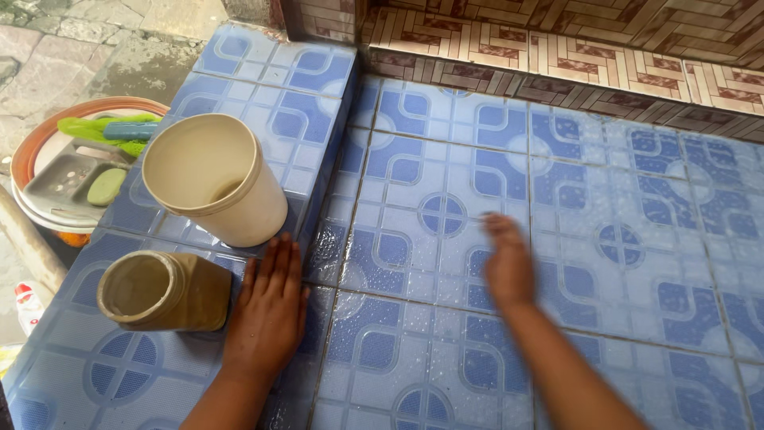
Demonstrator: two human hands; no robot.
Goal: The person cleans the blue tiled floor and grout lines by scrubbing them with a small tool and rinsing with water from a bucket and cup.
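My left hand (268, 306) rests flat, fingers together, on the raised blue-tiled ledge (263, 87), just right of a brownish open-topped jar (163, 291) lying tilted on its side. A cream plastic bucket (211, 187) leans just beyond the hand, its mouth toward me. My right hand (507, 263) is blurred, palm down over the wet blue patterned tile floor (605, 239), holding nothing.
An orange-rimmed basin (36, 135) at the far left holds a grey soap dish with a green soap bar (106, 185) and a green and blue brush (111, 129). A brown patterned tile wall (557, 56) runs along the back.
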